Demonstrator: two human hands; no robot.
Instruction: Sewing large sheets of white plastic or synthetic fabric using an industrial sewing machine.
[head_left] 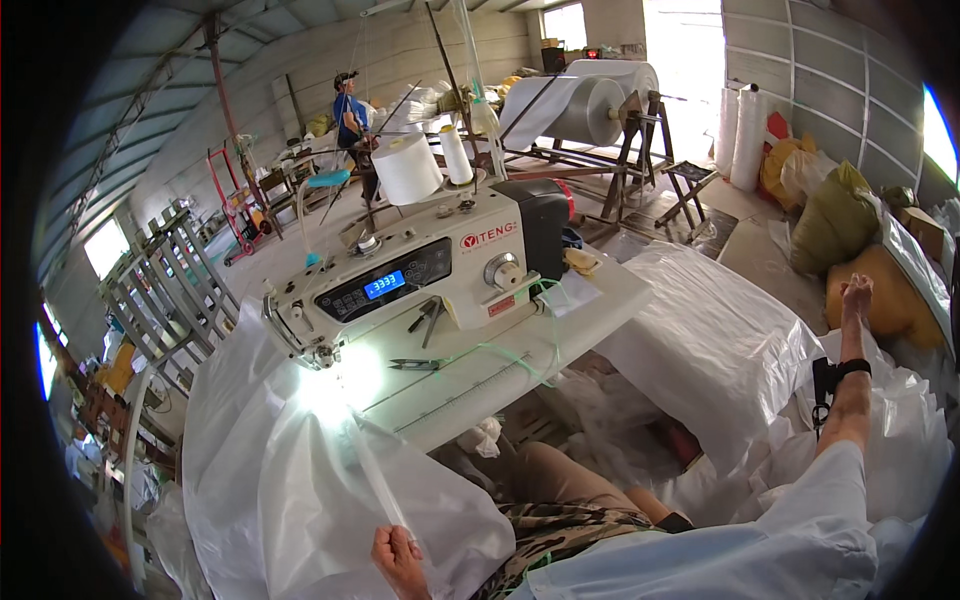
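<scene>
My left hand [400, 562] is closed on the folded edge of a white plastic sheet [330, 500]. That sheet runs up under the lit needle area of a white sewing machine [420, 265] and drapes over the table's near left side. My right arm reaches far out to the right, above a heap of white sheets [890, 430]. There the fingers of my right hand [857, 293] are curled together; whether anything is between them is too small to make out. Small thread snips [414, 364] lie on the machine table [470, 385], with green thread nearby.
Another stack of white sheeting [710, 340] spreads right of the table. Thread cones [407, 168] stand behind the machine. Farther back are a large roll [585, 110] on a stand and a person in blue [350, 115]. Stuffed sacks [830, 220] line the right wall.
</scene>
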